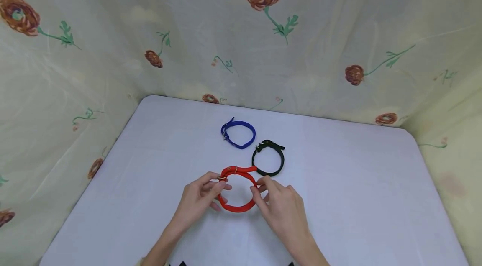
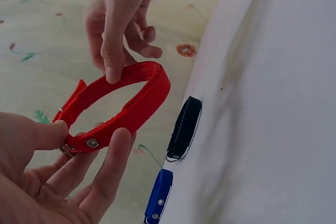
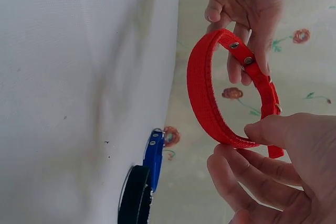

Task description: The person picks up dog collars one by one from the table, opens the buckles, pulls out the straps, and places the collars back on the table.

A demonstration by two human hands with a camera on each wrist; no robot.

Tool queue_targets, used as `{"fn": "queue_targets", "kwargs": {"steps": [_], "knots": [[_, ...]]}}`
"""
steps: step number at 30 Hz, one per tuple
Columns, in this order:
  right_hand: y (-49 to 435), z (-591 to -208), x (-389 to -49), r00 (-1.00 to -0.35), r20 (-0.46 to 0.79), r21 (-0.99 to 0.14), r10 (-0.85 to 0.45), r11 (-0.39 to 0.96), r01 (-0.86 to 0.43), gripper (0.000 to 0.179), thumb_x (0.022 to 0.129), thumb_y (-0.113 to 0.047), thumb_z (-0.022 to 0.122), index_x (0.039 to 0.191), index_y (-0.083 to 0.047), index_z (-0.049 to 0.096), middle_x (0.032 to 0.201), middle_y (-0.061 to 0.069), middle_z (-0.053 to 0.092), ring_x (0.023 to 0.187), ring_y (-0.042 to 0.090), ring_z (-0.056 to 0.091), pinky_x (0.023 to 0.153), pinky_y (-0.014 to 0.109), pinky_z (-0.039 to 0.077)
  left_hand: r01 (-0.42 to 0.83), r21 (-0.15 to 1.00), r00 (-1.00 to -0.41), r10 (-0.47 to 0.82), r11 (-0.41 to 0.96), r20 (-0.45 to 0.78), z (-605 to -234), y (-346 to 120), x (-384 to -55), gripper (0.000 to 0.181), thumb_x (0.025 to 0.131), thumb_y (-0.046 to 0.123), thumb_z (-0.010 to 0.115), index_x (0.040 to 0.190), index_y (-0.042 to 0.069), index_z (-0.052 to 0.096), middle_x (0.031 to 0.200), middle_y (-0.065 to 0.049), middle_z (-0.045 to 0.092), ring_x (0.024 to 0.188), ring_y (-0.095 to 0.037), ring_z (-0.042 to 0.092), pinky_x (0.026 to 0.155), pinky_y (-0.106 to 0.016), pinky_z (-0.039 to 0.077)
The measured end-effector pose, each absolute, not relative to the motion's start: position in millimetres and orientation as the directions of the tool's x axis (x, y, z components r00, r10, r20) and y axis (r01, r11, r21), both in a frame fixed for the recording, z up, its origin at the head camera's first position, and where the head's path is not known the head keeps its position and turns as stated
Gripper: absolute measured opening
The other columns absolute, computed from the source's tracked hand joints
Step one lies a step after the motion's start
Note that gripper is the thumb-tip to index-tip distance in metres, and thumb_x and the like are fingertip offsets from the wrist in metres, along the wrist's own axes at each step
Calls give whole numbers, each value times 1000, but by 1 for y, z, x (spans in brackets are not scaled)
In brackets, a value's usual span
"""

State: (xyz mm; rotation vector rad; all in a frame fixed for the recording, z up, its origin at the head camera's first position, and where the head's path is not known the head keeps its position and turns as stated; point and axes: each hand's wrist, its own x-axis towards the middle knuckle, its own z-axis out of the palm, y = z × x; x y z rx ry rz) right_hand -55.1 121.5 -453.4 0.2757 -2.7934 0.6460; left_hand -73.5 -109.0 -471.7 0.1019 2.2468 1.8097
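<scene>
A red buckled collar (image 1: 237, 209), looped into a ring, is held up between both hands over the table. My left hand (image 1: 197, 197) pinches its left side by the metal buckle, thumb on one face and fingers behind. On the opposite side my right hand (image 1: 280, 203) pinches the band between thumb and fingers. Metal eyelets (image 2: 92, 143) show along the strap in the left wrist view, and the strap's loose end (image 3: 275, 152) sticks out near the right hand in the right wrist view.
Beyond the hands a black collar (image 1: 283, 161) lies on the white table (image 1: 357, 199), fastened in a loop. Farther back and to the left lies a blue collar (image 1: 254, 134), also looped. A flower-printed curtain (image 1: 211, 19) hangs around the table's back and sides.
</scene>
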Motion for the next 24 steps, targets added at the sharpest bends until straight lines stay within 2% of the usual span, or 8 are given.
{"fn": "queue_targets", "kwargs": {"steps": [6,10,14,18,21,24], "knots": [[123,-452,-51,-956,276,-441,-96,872,-214,28,95,-32,84,114,-14,75,91,-1,82,67,11,68,65,24,53,-71,963,-966,224,262,-132,-469,-106,-70,31,107,34,69,128,12,70,117,-18,82,76,-11,78,67,-26,64],[125,-451,-50,-959,273,-496,-72,844,-204,40,93,-34,87,124,-13,71,98,1,83,73,16,73,63,22,54,-53,948,-971,206,314,-122,-467,-104,-68,28,106,35,70,127,18,71,115,-12,83,75,-9,77,65,-26,63],[125,-451,-51,-939,337,-518,-71,819,-248,53,90,-30,90,133,-11,66,102,2,82,79,15,71,67,26,54,-15,930,-976,198,367,-93,-464,-100,-68,23,106,34,70,126,24,72,112,-4,84,75,-6,77,65,-26,63],[125,-450,-51,-914,400,-517,-72,805,-290,67,88,-29,92,143,-10,59,99,5,81,80,15,63,67,27,50,45,919,-974,223,391,-47,-460,-97,-67,24,106,37,70,125,23,73,111,-6,84,76,-4,77,70,-23,62],[126,-449,-51,-899,429,-505,-92,800,-323,68,87,-29,92,144,-12,59,101,5,79,84,15,63,70,28,50,86,910,-972,235,405,-13,-458,-96,-67,25,106,39,70,125,22,73,109,-8,85,78,-9,79,75,-21,61],[127,-449,-52,-881,451,-485,-139,791,-373,60,89,-27,91,141,-14,64,110,3,78,98,16,67,80,32,50,108,905,-973,231,412,10,-456,-95,-66,23,106,38,70,123,24,73,108,-5,85,82,-11,81,78,-20,62]]}}
